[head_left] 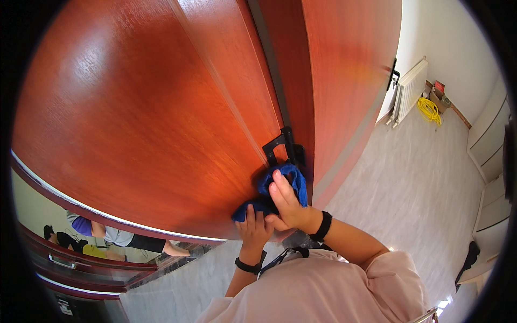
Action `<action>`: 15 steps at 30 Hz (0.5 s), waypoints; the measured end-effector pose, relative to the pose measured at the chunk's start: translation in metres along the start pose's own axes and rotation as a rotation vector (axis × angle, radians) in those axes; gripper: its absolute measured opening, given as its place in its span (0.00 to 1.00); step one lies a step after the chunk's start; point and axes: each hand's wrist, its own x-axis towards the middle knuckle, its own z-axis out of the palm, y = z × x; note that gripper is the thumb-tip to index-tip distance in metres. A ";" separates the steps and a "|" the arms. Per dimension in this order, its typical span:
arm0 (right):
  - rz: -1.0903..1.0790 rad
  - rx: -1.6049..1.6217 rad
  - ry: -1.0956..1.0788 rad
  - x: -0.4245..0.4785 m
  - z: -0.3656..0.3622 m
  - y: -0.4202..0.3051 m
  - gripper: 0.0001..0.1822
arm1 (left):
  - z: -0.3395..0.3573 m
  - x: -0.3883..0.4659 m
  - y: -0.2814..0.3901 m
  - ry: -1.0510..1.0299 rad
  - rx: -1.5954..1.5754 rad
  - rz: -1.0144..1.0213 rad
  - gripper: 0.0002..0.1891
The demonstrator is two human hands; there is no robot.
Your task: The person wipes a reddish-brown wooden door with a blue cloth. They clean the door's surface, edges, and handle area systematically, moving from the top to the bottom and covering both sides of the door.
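Observation:
A dark blue cloth (302,187) lies bunched against a glossy red-brown wooden door panel (153,121), just under a black metal hinge (287,141). My right hand (288,204) holds its upper part, index and middle fingers stretched upward. Lower and to the left, the fingers of my left hand (254,228) press another part of the blue cloth onto the panel; whether it is one piece or two I cannot tell. Both hands are close together, almost touching. A black band circles each wrist. Beneath the fingers the cloth is hidden.
To the right stands another wooden door leaf (347,80) with a black lever handle (394,74). Beyond it are a white radiator (411,91), a coiled yellow cable (429,110) and pale flooring (404,181). At left, two people (117,236) appear past the panel's edge.

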 end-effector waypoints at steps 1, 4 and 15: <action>-0.003 -0.076 -0.016 -0.006 0.001 0.004 0.33 | 0.001 0.001 0.000 0.008 -0.003 -0.004 0.11; -0.065 -0.278 -0.112 -0.065 0.001 0.038 0.30 | -0.002 0.007 0.000 -0.022 0.013 0.039 0.10; 0.154 0.010 -0.282 -0.085 -0.003 0.037 0.36 | 0.018 -0.040 -0.003 -0.165 0.012 0.097 0.12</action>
